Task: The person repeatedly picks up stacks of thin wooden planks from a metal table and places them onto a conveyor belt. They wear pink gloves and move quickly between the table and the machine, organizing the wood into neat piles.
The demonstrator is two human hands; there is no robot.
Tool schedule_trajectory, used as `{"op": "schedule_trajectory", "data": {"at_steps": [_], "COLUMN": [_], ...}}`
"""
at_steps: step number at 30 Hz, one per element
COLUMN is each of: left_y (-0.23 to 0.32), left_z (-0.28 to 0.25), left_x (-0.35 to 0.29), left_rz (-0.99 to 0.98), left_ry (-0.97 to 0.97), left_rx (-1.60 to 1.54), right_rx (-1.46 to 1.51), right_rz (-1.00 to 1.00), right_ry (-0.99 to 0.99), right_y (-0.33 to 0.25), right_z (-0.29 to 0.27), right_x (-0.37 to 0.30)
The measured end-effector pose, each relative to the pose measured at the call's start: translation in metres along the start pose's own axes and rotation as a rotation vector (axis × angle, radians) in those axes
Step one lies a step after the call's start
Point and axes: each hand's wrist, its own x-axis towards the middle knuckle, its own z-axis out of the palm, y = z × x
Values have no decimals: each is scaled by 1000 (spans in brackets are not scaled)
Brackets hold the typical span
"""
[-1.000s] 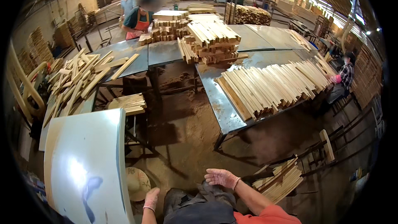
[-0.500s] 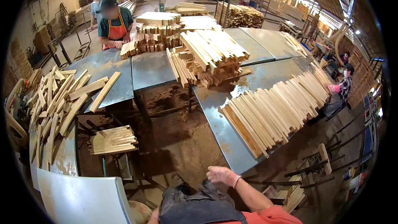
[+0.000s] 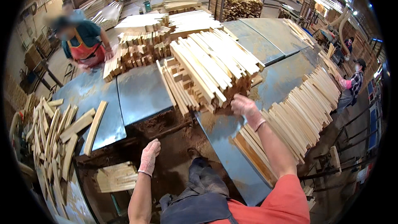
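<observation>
My left hand (image 3: 150, 156), in a pale knit glove, is raised over the gap between the metal tables. Its fingers are curled closed and nothing shows in them. At the near right corner of a tall stack of wood strips (image 3: 215, 64) is my right hand (image 3: 245, 107), also gloved. Its fingers are loosely bent and partly apart, with no strip in them; whether they touch the stack I cannot tell. Below my right forearm, a long row of wood strips (image 3: 296, 114) lies side by side on the metal table (image 3: 219, 135).
Loose strips (image 3: 54, 141) are heaped on the left table. A small pile of short strips (image 3: 117, 177) stands low at my left. Across the table, a co-worker in a red apron (image 3: 85, 52) stands by more stacks (image 3: 137, 49). Another person (image 3: 354, 83) is at the far right.
I have stepped closer to the tables. My right hand has gone forward from my waist to the tall stack, and my left hand has come up into view. The co-worker's arms have spread.
</observation>
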Motion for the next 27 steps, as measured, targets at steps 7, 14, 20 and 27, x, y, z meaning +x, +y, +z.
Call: {"op": "schedule_trajectory", "data": {"at_steps": [7, 14, 20, 27], "left_y": [130, 166, 185, 186], "left_z": [153, 229, 256, 270], "left_x": [164, 268, 315, 318], "left_rz": [119, 133, 287, 90], "left_ry": [64, 199, 347, 352], "left_rx": [29, 194, 616, 729], "right_rx": [-414, -1071, -1085, -1476], "right_rz": [-348, -212, 100, -11], "right_ry": [503, 646, 313, 223], "right_y": [-87, -93, -65, -20], "right_z": [-75, -138, -211, -247], "right_x": [274, 415, 519, 559]}}
